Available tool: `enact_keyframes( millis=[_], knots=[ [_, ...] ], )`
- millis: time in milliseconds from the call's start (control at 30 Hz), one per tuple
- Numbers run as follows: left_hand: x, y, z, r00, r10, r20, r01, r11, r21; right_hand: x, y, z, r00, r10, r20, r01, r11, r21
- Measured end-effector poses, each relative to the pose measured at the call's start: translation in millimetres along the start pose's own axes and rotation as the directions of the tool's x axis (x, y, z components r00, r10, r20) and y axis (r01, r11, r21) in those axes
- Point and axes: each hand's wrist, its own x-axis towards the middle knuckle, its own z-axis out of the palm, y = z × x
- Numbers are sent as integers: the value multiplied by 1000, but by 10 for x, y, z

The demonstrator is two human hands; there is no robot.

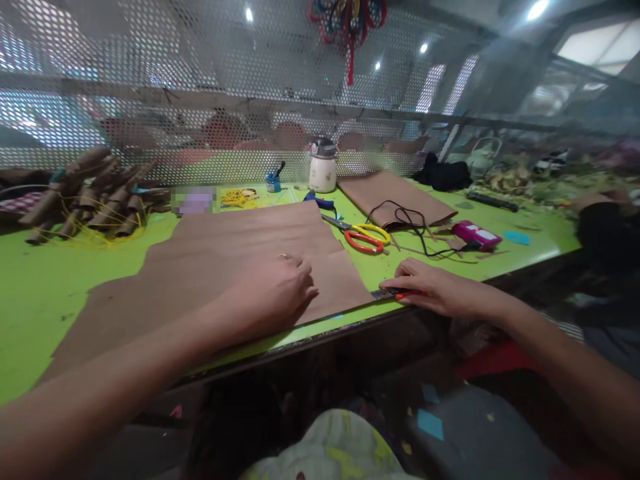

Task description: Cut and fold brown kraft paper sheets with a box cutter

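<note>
A large sheet of brown paper point(210, 267) lies over the near part of the green table, its right corner close to the front edge. My left hand point(280, 290) rests on the paper with its fingers curled in; nothing shows in them. Just right of the paper's corner, my right hand point(433, 287) is closed round a dark, flat, blade-like tool point(384, 294) with orange-red on it. The tool's tip meets the paper's edge, and its grip is mostly hidden by my fingers. Scissors point(367, 238) with orange and yellow handles lie beyond, between my hands.
Folded brown paper point(395, 197), a black cord point(425, 243) and a magenta box point(477, 235) lie at the right. A blue glue gun point(320, 202), a white bottle point(323, 167) and a blue jar point(273, 181) are behind. Rolled brown tubes point(95, 200) are piled left.
</note>
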Motion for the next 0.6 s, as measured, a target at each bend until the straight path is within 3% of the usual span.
enact_keyframes(
  millis=[100, 267, 600],
  knots=[
    [115, 59, 146, 999, -49, -18, 49, 999, 10, -5, 20, 14, 1000, 5, -1, -5, 1000, 19],
    [81, -19, 342, 999, -48, -2, 48, 992, -116, -3, 62, 48, 1000, 27, -8, -27, 998, 63],
    [90, -6, 347, 996, -84, 37, 89, 987, -134, -76, 17, 62, 999, 52, -11, -51, 993, 102]
  ],
)
